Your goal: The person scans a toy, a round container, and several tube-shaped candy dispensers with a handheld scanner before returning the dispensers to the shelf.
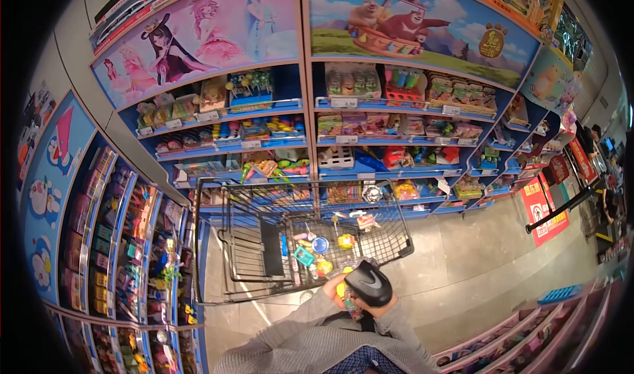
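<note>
My left hand [335,286] is closed around a small colourful packet [350,303] with yellow and mixed bright colours, held in front of my body; its exact contents are too small to make out. Close beside it, my right hand [384,306] is partly covered by a black rounded object [368,284] with a grey curved mark, and its fingers hardly show. Just beyond both hands stands a black wire shopping cart [228,242]. Inside the cart lie a teal basket-shaped toy [304,256], a blue round item [320,244], a yellow toy [345,241] and several other small things.
Blue shelves [409,173] full of packaged toys rise behind the cart. Another toy shelf [105,242] runs along the left. Pink shelving [522,338] stands at lower right. Tiled floor [456,242] extends right, towards a red floor sign [545,210] and a black barrier [561,209].
</note>
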### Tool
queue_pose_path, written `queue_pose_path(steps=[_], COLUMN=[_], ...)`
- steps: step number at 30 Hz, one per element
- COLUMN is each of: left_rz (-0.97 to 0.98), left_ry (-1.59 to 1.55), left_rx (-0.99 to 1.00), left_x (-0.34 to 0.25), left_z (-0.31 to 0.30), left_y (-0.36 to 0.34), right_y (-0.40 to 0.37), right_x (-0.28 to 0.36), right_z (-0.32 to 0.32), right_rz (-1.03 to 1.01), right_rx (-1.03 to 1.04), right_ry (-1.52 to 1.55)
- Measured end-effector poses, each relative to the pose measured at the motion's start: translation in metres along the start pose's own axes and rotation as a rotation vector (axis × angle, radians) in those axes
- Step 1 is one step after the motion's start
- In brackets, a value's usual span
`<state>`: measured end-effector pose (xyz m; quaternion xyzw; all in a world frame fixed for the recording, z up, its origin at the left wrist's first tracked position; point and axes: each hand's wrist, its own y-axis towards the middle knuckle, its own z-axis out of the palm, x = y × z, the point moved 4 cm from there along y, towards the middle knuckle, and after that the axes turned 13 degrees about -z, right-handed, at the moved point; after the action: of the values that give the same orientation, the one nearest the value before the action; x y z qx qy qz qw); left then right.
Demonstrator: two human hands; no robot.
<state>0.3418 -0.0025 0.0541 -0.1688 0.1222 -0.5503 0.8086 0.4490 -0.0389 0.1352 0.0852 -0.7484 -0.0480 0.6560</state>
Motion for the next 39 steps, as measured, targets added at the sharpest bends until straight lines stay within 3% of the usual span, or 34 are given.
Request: queue_pose_path(steps=[1, 3, 6, 11, 13, 14, 17, 18, 19, 21, 24, 28, 31, 33, 36, 37, 39], left_rz=[-0.017, -0.119, -0.176, -0.212, -0.251, -0.243, -0.088, -0.080, -0.076, -0.016, 0.077, 0.129, 0.078, 0.168, -0.006, 0.000, 0.136], left_ry=[-0.025, -0.045, -0.002, 0.053, 0.024, 0.021, 0.050, 0.030, 0.010, 0.042, 0.109, 0.144, 0.134, 0.131, 0.064, 0.058, 0.075], left_rx=[-0.030, 0.086, -0.045, -0.106, -0.238, -0.240, -0.138, -0.031, 0.075, 0.107, 0.023, 0.060, 0.036, -0.065, 0.283, 0.284, -0.013], left_x=[0.009, 0.027, 0.056, 0.073, 0.067, 0.063, 0.035, 0.026, 0.016, -0.007, -0.035, -0.060, -0.060, -0.065, -0.067, -0.067, -0.070], left_z=[0.008, 0.024, 0.026, 0.075, 0.059, 0.055, 0.058, 0.056, 0.058, 0.059, 0.067, 0.074, 0.086, 0.084, 0.090, 0.090, 0.087], left_y=[0.014, 0.041, 0.087, 0.095, 0.104, 0.107, 0.110, 0.111, 0.110, 0.108, 0.109, 0.128, 0.135, 0.141, 0.152, 0.156, 0.162], right_y=[-0.009, -0.020, -0.038, -0.050, -0.048, -0.048, -0.039, -0.045, -0.043, -0.040, -0.032, -0.035, -0.037, -0.029, -0.009, -0.003, 0.011], right_x=[-0.002, -0.012, -0.009, -0.010, -0.012, -0.018, -0.022, -0.042, -0.052, -0.057, -0.052, -0.064, -0.073, -0.079, -0.083, -0.085, -0.092], right_z=[-0.016, -0.053, -0.096, -0.135, -0.139, -0.139, -0.147, -0.153, -0.160, -0.176, -0.205, -0.242, -0.260, -0.268, -0.273, -0.274, -0.280], right_rz=[0.038, -0.032, -0.005, -0.073, -0.069, -0.074, -0.104, -0.101, -0.057, 0.133, 0.090, 0.034, 0.134, 0.156, 0.170, 0.178, 0.176], right_rx=[-0.086, -0.084, -0.222, -0.234, -0.190, -0.209, -0.190, -0.314, -0.326, -0.414, -0.554, -0.664, -0.764, -0.797, -0.723, -0.690, -0.642], right_ry=[0.115, 0.036, 0.039, 0.046, -0.083, -0.008, -0.091, -0.087, -0.116, 0.080, 0.144, 0.048, 0.035, 0.076, 0.084, 0.091, 0.111])
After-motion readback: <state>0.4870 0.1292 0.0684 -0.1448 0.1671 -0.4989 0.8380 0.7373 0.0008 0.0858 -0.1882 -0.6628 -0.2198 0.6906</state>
